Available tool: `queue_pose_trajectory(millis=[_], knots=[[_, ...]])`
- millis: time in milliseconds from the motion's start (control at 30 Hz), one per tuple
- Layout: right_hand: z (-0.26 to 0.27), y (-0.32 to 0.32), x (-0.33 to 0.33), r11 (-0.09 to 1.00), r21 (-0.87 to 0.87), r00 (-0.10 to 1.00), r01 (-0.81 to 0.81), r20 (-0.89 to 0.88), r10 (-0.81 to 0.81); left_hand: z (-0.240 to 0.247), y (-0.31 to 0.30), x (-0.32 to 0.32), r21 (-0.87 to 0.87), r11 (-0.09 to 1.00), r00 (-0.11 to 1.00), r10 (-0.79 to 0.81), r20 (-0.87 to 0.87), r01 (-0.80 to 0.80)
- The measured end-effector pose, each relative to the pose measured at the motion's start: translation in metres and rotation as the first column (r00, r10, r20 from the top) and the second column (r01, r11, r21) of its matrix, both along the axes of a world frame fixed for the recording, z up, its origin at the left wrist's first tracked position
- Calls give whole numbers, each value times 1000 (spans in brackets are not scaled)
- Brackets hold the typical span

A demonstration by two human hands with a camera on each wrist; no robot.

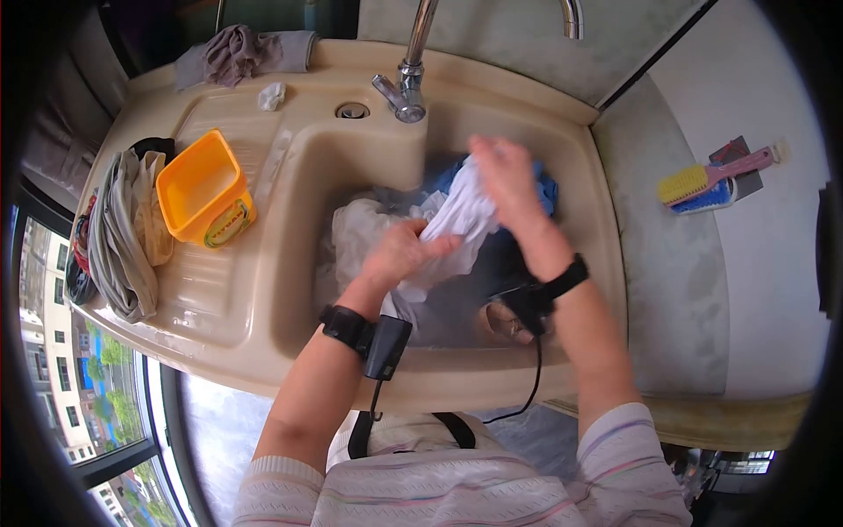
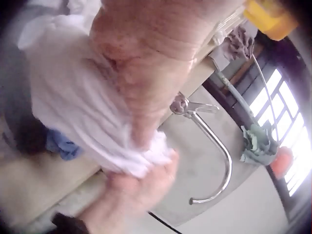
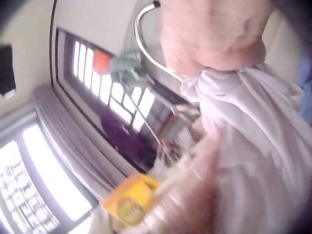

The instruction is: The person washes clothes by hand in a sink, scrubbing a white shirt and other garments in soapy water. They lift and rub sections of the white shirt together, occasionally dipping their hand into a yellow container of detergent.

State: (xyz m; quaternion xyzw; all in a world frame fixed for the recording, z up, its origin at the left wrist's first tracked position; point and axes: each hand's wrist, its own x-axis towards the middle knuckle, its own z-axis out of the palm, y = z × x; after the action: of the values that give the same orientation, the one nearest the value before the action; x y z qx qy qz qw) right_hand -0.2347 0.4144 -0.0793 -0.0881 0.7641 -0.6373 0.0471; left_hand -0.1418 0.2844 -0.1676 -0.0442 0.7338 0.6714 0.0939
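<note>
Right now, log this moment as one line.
left hand: grips white cloth | right hand: grips white cloth | place: over sink | nearby: yellow tub, brush

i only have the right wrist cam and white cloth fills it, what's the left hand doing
Observer: The left hand grips the lower part of the white cloth over the sink. The right hand holds the top.
Operator: anything else in the sink
Observer: A blue garment lies behind the cloth.
Operator: what's off to the right of it
Observer: A brush with a pink handle lies on the counter.
</note>
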Motion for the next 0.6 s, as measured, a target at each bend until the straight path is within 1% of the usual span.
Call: queue_pose_trajectory(millis=[33,67,100,133,167,200,233,267,300,333,367,400,433,467,500,533,567,600], knots=[[14,8,-5,995,-99,999,17,-41,-21,-1,0,1,-193,981,1000,-26,1,26],[30,18,-8,988,-152,996,-5,-91,-8,-1,-3,-1,-192,981,1000,-28,-3,27],[39,26,-12,985,-171,987,16,-156,-43,1,-6,-4,-233,972,999,3,40,6],[38,35,-16,985,-170,986,22,-157,-49,3,-9,-4,-276,961,996,35,82,-11],[33,45,-20,994,-103,979,45,-193,-64,6,-12,-2,-62,995,996,77,51,-74],[24,57,-26,997,-36,970,67,-231,-73,8,-14,-3,-61,996,996,73,47,-70],[15,67,-26,996,80,995,30,-92,-22,9,-15,-5,156,974,987,159,33,-162],[0,74,-18,992,108,996,-57,69,50,11,-18,-7,365,898,968,248,36,-244],[-34,83,-14,958,119,964,-261,-31,266,17,-23,-6,443,858,960,279,25,-261],[-31,74,5,836,353,905,-420,89,416,18,-25,-7,441,857,958,285,26,-267],[-25,69,23,640,482,801,-598,324,504,17,-26,-7,497,815,949,310,64,-300],[-28,60,33,570,456,727,-683,354,588,16,-27,-8,548,769,939,328,104,-329],[-38,56,33,646,352,736,-677,324,595,13,-28,-8,542,773,939,325,110,-331],[-48,55,30,711,242,748,-660,294,595,9,-29,-9,614,702,926,348,148,-362],[-53,53,22,718,237,752,-655,297,589,6,-28,-10,679,622,912,366,187,-389],[-53,51,10,828,149,812,-541,348,469,-1,-25,-12,679,624,914,360,188,-386],[-54,48,2,911,71,846,-406,407,345,-8,-22,-15,669,610,901,360,242,-424],[-57,41,0,911,73,847,-405,406,344,-12,-19,-16,656,596,884,362,295,-463]])
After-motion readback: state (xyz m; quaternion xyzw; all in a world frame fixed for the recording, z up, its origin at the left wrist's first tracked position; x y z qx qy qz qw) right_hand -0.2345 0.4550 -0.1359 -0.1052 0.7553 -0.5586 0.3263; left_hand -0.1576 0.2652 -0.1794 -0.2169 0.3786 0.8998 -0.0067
